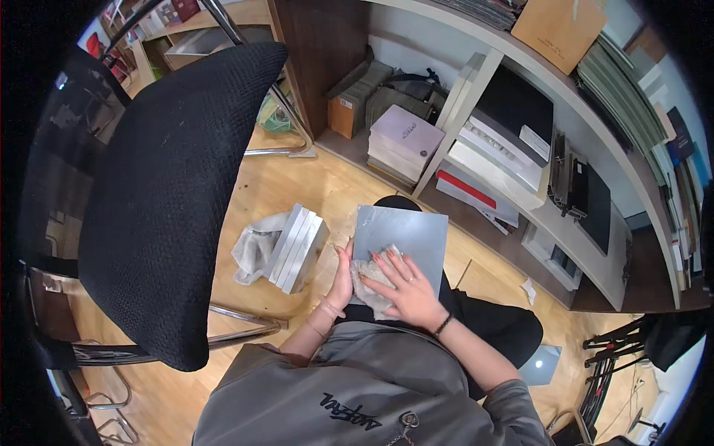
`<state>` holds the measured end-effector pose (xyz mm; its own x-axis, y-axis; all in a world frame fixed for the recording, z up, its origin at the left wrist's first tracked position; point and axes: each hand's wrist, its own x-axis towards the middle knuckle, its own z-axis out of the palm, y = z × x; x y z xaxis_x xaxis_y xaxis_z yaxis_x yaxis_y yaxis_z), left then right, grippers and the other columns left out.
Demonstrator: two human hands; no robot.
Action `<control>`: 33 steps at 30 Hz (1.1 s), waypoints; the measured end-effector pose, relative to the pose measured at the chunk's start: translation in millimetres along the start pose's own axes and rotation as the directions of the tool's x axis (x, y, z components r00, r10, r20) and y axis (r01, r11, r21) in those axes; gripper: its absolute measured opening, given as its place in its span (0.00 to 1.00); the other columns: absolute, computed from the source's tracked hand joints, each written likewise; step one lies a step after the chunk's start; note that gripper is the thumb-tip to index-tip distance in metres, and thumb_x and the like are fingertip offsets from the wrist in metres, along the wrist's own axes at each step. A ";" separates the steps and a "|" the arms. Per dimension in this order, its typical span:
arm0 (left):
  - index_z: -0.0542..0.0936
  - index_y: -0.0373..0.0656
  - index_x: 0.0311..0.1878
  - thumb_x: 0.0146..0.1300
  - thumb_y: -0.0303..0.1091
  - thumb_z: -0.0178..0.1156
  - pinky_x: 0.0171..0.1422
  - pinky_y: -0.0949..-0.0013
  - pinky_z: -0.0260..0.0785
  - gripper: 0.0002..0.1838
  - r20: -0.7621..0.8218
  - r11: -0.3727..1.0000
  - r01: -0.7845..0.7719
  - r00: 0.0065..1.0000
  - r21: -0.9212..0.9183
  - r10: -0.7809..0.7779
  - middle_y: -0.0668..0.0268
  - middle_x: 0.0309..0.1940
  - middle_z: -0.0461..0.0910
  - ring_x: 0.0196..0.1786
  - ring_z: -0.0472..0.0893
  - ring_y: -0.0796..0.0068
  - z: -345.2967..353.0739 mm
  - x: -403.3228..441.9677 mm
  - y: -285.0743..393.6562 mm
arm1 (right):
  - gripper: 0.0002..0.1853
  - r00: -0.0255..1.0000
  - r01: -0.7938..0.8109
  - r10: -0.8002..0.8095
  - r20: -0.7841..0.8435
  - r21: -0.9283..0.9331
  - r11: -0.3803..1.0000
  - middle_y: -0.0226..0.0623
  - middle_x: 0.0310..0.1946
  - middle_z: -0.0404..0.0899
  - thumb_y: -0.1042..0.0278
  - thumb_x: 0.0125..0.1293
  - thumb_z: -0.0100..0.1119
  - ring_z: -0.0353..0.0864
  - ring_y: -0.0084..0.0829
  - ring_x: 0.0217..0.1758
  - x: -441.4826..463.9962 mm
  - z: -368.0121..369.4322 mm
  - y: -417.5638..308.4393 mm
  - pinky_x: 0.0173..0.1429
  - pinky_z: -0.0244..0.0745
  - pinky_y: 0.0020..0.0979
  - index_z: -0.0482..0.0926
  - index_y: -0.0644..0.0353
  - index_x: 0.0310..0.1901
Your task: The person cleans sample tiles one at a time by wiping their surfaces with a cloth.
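A flat grey folder (pixel 401 230) lies tilted on my lap, with a shiny plain cover. My left hand (pixel 341 276) grips its left edge, thumb pointing up along the side. On its lower part a crumpled pale grey cloth (pixel 372 286) is bunched up. My right hand (pixel 407 288) presses the cloth against the cover with fingers spread over it. To the left, a stack of grey-white folders or thick books (pixel 296 249) stands on the floor beside a second crumpled cloth (pixel 256 249).
A black padded chair (pixel 171 193) with metal legs stands close on the left. In front is a shelf unit (pixel 487 82) holding binders, boxes and a lilac book (pixel 405 134). Another grey flat piece (pixel 543 365) lies on the wooden floor (pixel 245 189) at right.
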<state>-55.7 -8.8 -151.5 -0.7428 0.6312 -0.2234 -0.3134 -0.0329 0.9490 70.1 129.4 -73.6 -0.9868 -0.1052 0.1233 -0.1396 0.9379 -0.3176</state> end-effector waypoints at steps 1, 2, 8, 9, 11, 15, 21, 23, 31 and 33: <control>0.52 0.35 0.73 0.69 0.67 0.23 0.76 0.68 0.42 0.45 0.062 0.991 0.050 0.997 -0.123 -0.042 0.57 0.71 0.55 0.73 0.53 0.66 3.5 -3.0 10.2 | 0.41 0.997 0.048 -0.049 0.058 0.019 0.999 0.46 0.73 0.50 0.60 0.48 0.65 0.46 0.52 0.76 2.6 -4.1 2.9 0.75 0.45 0.52 0.64 0.41 0.68; 0.50 0.35 0.73 0.67 0.69 0.20 0.77 0.68 0.39 0.47 0.129 0.966 0.106 0.989 -0.238 -0.076 0.57 0.73 0.51 0.75 0.50 0.65 5.5 -4.9 15.6 | 0.41 0.997 0.051 -0.052 0.059 0.019 0.999 0.46 0.73 0.50 0.60 0.48 0.65 0.46 0.52 0.76 10.8 -4.6 9.0 0.75 0.45 0.52 0.64 0.41 0.68; 0.46 0.34 0.74 0.67 0.69 0.20 0.78 0.66 0.35 0.47 0.043 1.000 0.027 0.999 -0.016 -0.026 0.57 0.75 0.47 0.77 0.45 0.66 4.9 -3.1 8.7 | 0.41 0.836 -0.396 0.372 -0.404 0.026 0.918 0.46 0.73 0.50 0.59 0.45 0.68 0.47 0.51 0.76 71.8 10.3 21.7 0.75 0.46 0.50 0.66 0.44 0.66; 0.46 0.35 0.74 0.67 0.69 0.20 0.78 0.66 0.34 0.47 0.041 0.999 0.029 0.999 -0.020 -0.028 0.57 0.75 0.46 0.76 0.45 0.66 4.3 -3.2 7.4 | 0.41 0.837 -0.393 0.368 -0.404 0.024 0.919 0.46 0.73 0.50 0.59 0.45 0.68 0.47 0.51 0.76 67.5 12.1 18.1 0.75 0.46 0.50 0.66 0.44 0.66; 0.46 0.35 0.74 0.67 0.69 0.20 0.78 0.66 0.34 0.47 0.038 0.999 0.030 0.999 -0.027 -0.029 0.57 0.75 0.46 0.76 0.45 0.66 2.5 -0.2 4.8 | 0.40 0.960 -0.172 0.165 -0.225 -0.014 0.985 0.46 0.72 0.52 0.59 0.47 0.68 0.49 0.49 0.75 47.2 19.1 3.8 0.75 0.46 0.49 0.67 0.45 0.65; 0.51 0.35 0.73 0.68 0.69 0.22 0.78 0.66 0.35 0.47 0.093 0.935 0.133 0.990 -0.329 -0.108 0.60 0.72 0.53 0.75 0.50 0.68 4.9 -7.7 6.8 | 0.41 0.999 0.013 -0.009 -0.047 0.088 0.996 0.47 0.72 0.53 0.59 0.46 0.67 0.50 0.48 0.75 16.9 15.0 -13.7 0.76 0.46 0.47 0.66 0.45 0.67; 0.51 0.35 0.73 0.67 0.69 0.22 0.78 0.66 0.36 0.47 0.021 0.992 0.047 0.999 -0.118 -0.045 0.58 0.74 0.50 0.75 0.49 0.66 4.1 3.7 1.5 | 0.42 0.969 -0.166 0.163 -0.184 -0.004 0.986 0.47 0.71 0.55 0.59 0.45 0.69 0.51 0.46 0.75 67.0 2.8 19.3 0.76 0.45 0.46 0.66 0.46 0.67; 0.50 0.35 0.73 0.67 0.70 0.22 0.78 0.66 0.37 0.47 -0.007 0.998 0.047 0.999 -0.051 -0.047 0.58 0.74 0.50 0.76 0.48 0.66 3.1 2.2 0.1 | 0.43 0.901 -0.301 0.283 -0.330 -0.005 0.953 0.46 0.71 0.55 0.60 0.44 0.70 0.50 0.46 0.75 81.0 5.6 23.1 0.76 0.46 0.47 0.66 0.46 0.66; 0.55 0.36 0.72 0.68 0.69 0.25 0.75 0.65 0.45 0.45 0.225 0.836 0.181 0.972 -0.519 -0.071 0.60 0.70 0.59 0.72 0.58 0.66 -8.8 0.8 5.3 | 0.41 0.998 -0.034 0.043 -0.042 0.190 0.981 0.39 0.72 0.56 0.66 0.43 0.69 0.51 0.43 0.76 4.3 8.9 -20.2 0.75 0.49 0.47 0.69 0.45 0.65; 0.61 0.35 0.68 0.70 0.63 0.34 0.71 0.68 0.54 0.39 0.205 0.844 0.159 0.977 -0.513 -0.059 0.61 0.64 0.67 0.65 0.66 0.69 -5.6 1.0 11.2 | 0.36 0.998 0.052 -0.055 0.005 0.249 0.967 0.35 0.71 0.59 0.68 0.43 0.68 0.53 0.42 0.75 -4.2 -1.6 -17.4 0.75 0.51 0.47 0.73 0.47 0.61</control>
<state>-63.3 -12.8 -142.4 -0.5858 0.7777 -0.2283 -0.6857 -0.3254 0.6511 76.8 114.0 -67.1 -0.9780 -0.1586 0.1356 -0.2071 0.8192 -0.5349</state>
